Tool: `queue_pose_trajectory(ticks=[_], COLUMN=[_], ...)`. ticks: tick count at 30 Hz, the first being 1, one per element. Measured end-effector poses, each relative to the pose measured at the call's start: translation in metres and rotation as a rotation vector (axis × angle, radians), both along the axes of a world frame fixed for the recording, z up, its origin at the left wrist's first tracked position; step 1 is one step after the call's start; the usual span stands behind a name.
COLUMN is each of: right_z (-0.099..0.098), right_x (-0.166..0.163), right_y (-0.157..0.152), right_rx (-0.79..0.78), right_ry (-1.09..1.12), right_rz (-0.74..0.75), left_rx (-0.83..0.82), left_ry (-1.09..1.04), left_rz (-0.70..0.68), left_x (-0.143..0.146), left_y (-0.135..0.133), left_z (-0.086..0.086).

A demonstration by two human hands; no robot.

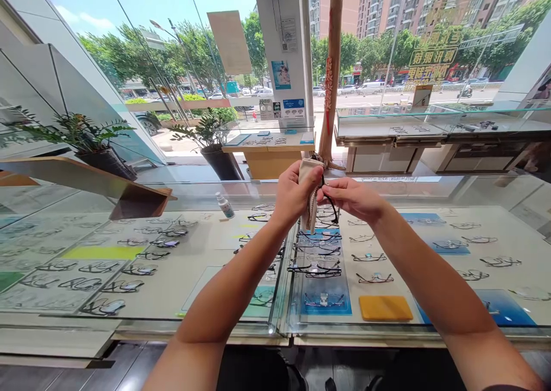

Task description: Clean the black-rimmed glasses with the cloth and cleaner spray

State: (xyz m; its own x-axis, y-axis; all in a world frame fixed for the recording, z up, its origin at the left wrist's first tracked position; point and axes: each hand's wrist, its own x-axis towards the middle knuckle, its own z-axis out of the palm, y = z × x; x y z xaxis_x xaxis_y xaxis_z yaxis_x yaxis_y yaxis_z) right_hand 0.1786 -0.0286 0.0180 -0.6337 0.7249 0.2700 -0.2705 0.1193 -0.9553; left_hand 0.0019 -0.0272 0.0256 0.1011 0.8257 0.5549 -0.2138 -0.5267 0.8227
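Note:
My left hand [297, 191] is closed around a beige cloth [309, 219], whose lower end hangs down with a stitched edge showing. A pair of dark-framed eyeglasses [332, 208] is held up between my hands, partly hidden by the cloth and fingers. My right hand [355, 197] pinches the eyeglasses from the right with thumb and fingertips. Both hands are close together above the glass display counter [241, 191], where rows of spectacle frames [316, 268] lie beneath the glass.
A small white spray bottle [224, 205] stands to the left. A yellow-orange cloth or case [385, 308] lies near the front edge on the right. Behind my hands rises a wooden post [333, 81]. Potted plants [217, 144] and other display cases [379, 150] stand by the windows.

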Motion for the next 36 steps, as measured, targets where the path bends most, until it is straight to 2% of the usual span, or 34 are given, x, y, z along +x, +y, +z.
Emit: queue_pose_trajectory(ticks=[3, 9, 15, 20, 27, 36], right_z=[-0.001, 0.004, 0.005, 0.006, 0.002, -0.001], right_x=[-0.001, 0.008, 0.015, 0.012, 0.006, -0.001], right_y=[0.001, 0.003, 0.007, 0.004, 0.003, 0.001], right_rx=[0.007, -0.039, -0.045, -0.061, -0.056, -0.070], right_ry=[-0.025, 0.038, 0.073, 0.079, 0.095, 0.088], right_rz=[-0.003, -0.081, -0.129, -0.098, -0.113, -0.046], left_rx=[-0.028, -0.145, -0.146, -0.158, -0.142, -0.049], left_ry=[-0.004, 0.012, -0.012, 0.009, -0.082, 0.024], left_rz=[0.017, -0.227, -0.258, -0.322, -0.288, -0.143], left_x=[-0.002, -0.017, -0.026, -0.025, -0.014, -0.014], left_y=[0.001, 0.015, 0.014, 0.007, 0.009, 0.008], left_z=[0.002, 0.010, 0.018, 0.019, 0.007, 0.003])
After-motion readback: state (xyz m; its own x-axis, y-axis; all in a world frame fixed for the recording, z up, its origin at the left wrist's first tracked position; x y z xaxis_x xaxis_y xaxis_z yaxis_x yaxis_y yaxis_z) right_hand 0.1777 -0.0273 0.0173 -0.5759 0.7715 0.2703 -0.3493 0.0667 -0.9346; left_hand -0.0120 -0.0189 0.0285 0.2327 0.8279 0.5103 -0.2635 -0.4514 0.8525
